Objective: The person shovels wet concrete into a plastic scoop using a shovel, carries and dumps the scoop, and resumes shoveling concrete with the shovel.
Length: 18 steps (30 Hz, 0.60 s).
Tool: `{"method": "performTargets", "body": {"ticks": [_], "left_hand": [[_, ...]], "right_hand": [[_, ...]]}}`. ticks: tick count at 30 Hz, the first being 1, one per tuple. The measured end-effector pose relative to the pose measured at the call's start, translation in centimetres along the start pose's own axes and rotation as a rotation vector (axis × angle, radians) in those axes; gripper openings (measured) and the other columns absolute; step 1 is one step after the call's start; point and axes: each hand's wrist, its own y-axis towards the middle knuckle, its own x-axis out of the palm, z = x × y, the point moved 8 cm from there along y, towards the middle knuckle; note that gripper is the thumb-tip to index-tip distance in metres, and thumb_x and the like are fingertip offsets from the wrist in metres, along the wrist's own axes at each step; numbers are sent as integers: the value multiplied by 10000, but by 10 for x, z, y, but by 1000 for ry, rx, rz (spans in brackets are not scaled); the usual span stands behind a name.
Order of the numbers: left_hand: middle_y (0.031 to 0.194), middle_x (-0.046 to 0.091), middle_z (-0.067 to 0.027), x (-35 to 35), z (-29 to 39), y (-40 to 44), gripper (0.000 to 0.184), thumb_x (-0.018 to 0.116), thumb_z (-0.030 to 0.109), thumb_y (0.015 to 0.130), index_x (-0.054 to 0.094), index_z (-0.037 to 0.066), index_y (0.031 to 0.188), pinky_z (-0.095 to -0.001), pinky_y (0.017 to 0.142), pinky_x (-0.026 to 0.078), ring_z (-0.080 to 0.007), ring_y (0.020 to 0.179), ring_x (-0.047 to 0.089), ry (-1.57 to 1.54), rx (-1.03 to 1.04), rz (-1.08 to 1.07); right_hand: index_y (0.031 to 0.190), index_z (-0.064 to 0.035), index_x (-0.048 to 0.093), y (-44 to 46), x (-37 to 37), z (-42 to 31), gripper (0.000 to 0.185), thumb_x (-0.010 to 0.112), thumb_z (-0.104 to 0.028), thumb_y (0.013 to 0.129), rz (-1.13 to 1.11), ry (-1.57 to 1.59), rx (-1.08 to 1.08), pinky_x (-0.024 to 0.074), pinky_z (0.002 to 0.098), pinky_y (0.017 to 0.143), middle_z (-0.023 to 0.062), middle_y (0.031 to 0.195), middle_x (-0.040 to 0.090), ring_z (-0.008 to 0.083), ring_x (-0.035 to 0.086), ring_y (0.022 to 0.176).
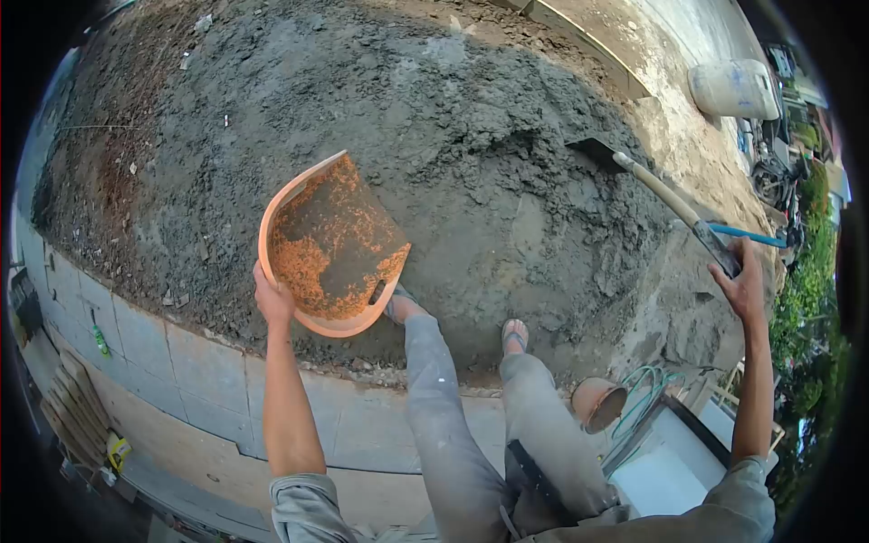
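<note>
My left hand (273, 297) grips the rim of an orange plastic scoop pan (308, 271) at its left side. The pan has a wide open front edge and a slot handle, and grey-brown mortar is smeared over its inside. My right hand (746, 288) is closed around the upper end of a shovel (665, 195), with its thumb and a finger on either side. The shovel's pale wooden shaft slants down to a dark blade, which meets the wet grey mortar (489, 154) spread on the ground. Both my feet stand at the near edge of the mortar.
A whitish bucket (735, 89) lies at the upper right. By my right leg are a small brown bucket (598, 404) and a green hose (647, 398). A blue bar (747, 234) crosses behind the shovel. Grey paving (208, 362) borders the mortar at the left.
</note>
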Motion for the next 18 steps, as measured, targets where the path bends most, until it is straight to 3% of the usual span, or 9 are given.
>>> {"method": "performTargets", "body": {"ticks": [1,3,4,5,8,10,12,15,18], "left_hand": [[1169,575,-199,33,3,-2,571,497,-75,800,382,66,1341,-438,895,447,-374,1096,553,9,-45,-89],[1199,569,-172,72,-11,-25,559,484,-84,823,374,53,1354,-423,897,464,-331,1099,560,51,-43,-84],[1205,571,-165,79,-29,-29,539,528,-45,837,380,34,1349,-396,911,460,-298,1100,561,-65,-265,-119],[1209,566,-166,77,-51,-25,511,529,-25,850,387,18,1339,-382,919,454,-289,1099,560,-37,-279,-84],[1203,555,-177,83,-62,-31,438,536,46,884,409,-34,1295,-344,929,441,-258,1094,556,-31,-287,-144],[1156,578,-165,93,-41,-34,406,545,73,885,443,-38,1261,-351,904,456,-264,1048,573,135,-177,-134],[1097,602,-130,154,-42,-62,389,572,126,882,475,-34,1224,-328,834,478,-228,1004,580,-144,-171,-431],[1042,618,-75,199,100,-183,328,531,139,904,494,5,1201,-269,713,476,-145,940,584,-174,-239,-833],[1176,583,-120,257,216,-278,413,527,178,901,457,29,1280,-344,835,485,-211,1044,575,-189,-40,-1094]], "right_hand": [[1037,-48,494,-23,-9,0,422,738,-175,717,-91,18,-49,429,338,648,113,717,578,237,542,672],[1144,-74,497,-69,-26,32,502,719,-141,699,-190,127,175,426,329,671,109,731,568,233,535,695],[1204,-103,486,-83,-17,45,547,710,-129,705,-257,116,248,425,329,673,104,743,564,233,531,693],[1263,-132,475,-96,0,52,596,701,-117,712,-322,126,314,424,330,675,100,754,560,233,526,690],[1345,-221,410,-111,22,0,677,690,-126,735,-293,-123,-96,435,406,575,130,668,585,328,560,592],[1332,-220,410,-125,60,-1,658,676,-126,738,-522,-28,-17,437,434,541,124,628,589,353,569,580],[1282,-225,462,-130,54,-1,584,667,-133,743,-476,-20,-64,437,439,556,111,596,566,348,562,563],[1255,-214,466,-120,8,52,540,666,-142,759,-195,20,-97,446,431,557,117,586,554,335,574,580],[1212,-185,470,-147,-47,85,507,672,-126,751,-79,26,-135,454,432,554,121,611,574,323,599,614]]}}
